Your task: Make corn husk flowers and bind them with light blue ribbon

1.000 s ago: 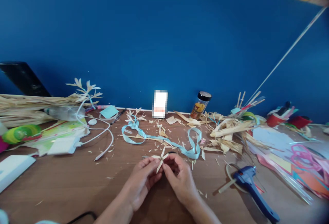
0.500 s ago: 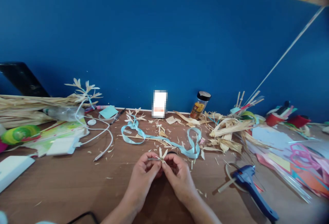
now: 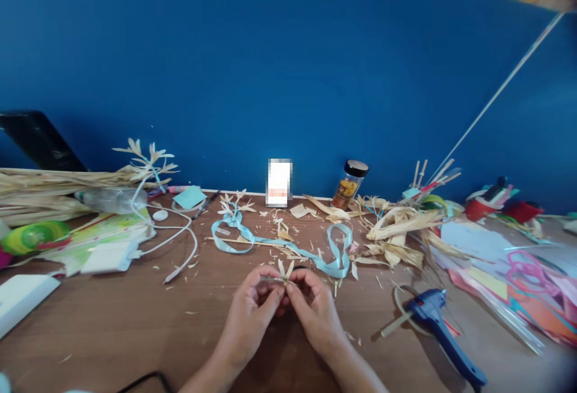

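Close together above the table, both my hands pinch one small pale flower (image 3: 285,271) made of dried husk strips. My left hand (image 3: 255,304) is closed, thumb and fingertips on the flower's base and what looks like a thin stem. Closed from the other side, my right hand (image 3: 313,306) presses its thumb near the petals' base. The petals point up and away from me; the lower part is hidden by my fingers. Just beyond lies a light blue ribbon (image 3: 279,243) in loose loops, with husk scraps around it.
A blue hot glue gun (image 3: 433,315) lies to the right. Husk pieces (image 3: 396,234) and a black-lidded jar (image 3: 349,184) stand farther back. On the left are a white power bank (image 3: 108,256) with cable, a plastic bottle (image 3: 110,200) and finished husk flowers (image 3: 148,158). A blue partition (image 3: 279,68) rises behind.
Both hands keep their pinch on the husk flower. The petals have tilted or turned very slightly, and the whole view has shifted a little.
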{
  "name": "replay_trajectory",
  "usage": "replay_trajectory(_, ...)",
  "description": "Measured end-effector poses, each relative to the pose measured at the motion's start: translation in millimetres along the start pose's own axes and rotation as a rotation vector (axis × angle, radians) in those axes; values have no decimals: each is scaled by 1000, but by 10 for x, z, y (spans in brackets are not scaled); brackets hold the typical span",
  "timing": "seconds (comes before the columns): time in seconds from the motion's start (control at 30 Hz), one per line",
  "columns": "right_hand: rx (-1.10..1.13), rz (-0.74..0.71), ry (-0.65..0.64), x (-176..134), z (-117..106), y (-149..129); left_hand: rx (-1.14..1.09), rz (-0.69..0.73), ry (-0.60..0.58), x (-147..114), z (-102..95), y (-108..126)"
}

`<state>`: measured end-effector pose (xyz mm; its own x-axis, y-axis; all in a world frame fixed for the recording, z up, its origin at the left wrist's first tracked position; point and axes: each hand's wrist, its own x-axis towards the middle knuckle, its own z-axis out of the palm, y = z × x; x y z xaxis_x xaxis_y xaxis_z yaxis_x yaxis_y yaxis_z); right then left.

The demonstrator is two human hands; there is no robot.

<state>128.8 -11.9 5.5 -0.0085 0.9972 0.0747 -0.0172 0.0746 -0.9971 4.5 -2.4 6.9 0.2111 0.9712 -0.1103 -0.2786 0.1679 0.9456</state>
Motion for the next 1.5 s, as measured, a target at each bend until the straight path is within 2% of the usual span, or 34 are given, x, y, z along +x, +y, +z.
replay_trajectory(0.23,-52,-24,36,-4,-4,-16,38,-2,41,-5,22,17)
replay_trajectory(0.53,-36,-22,52,6,-11,-27,-97,-41,15,-11,40,26)
replay_trajectory(0.7,-52,-29,53,-1,0,-4,-167,-101,42,22,-3,-56)
replay_trajectory(0.9,-55,-30,47,-1,16,1,-224,-175,61,38,3,-47)
replay_trajectory(1.03,-74,-26,51,10,17,-16,-197,-178,89,47,-14,-66)
replay_trajectory(1.33,37,-36,68,28,5,68,-178,-188,123,46,-10,-25)
replay_trajectory(1.5,6,-62,70,34,-12,48,-190,-212,82,45,-4,-4)
